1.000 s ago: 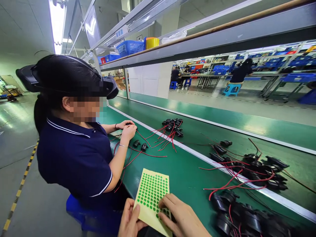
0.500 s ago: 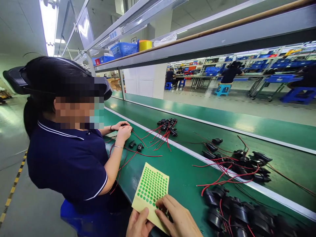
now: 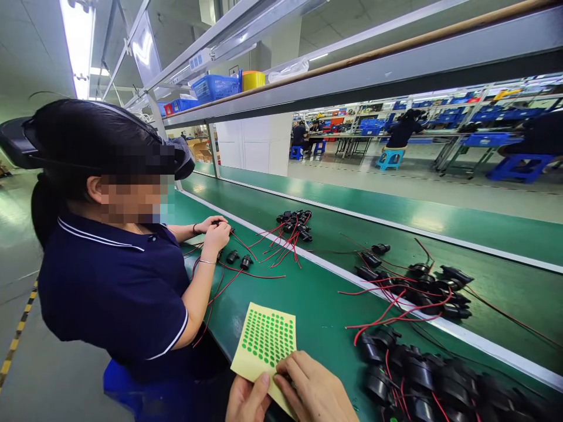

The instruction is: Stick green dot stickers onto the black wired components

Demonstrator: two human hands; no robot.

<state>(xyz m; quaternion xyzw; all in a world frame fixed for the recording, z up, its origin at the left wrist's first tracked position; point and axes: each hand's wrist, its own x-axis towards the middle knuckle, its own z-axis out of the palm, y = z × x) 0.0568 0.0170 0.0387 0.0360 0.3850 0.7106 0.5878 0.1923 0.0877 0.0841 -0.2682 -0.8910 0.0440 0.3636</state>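
Note:
At the bottom edge of the head view, my left hand (image 3: 247, 401) holds the near corner of a pale yellow sheet of small green round stickers (image 3: 264, 341), thumb on top. My right hand (image 3: 310, 390) rests on the sheet's lower right part, its fingertips curled down onto the stickers. The sheet lies tilted at the front edge of the green workbench (image 3: 325, 310). Whether a sticker is pinched is hidden by the fingers. Just right of my hands lies a heap of black round parts with red wires (image 3: 417, 375).
A co-worker in a dark blue shirt (image 3: 118, 281) sits close on my left, handling black parts and red wires (image 3: 240, 261). More wired parts lie on the belt (image 3: 294, 225) and at the right (image 3: 422, 287). An overhead shelf carries blue baskets (image 3: 215, 88).
The view has swung left and down a little. My hands stay on the sticker sheet; the right fingers have curled tighter on its lower edge and the left thumb has slid up.

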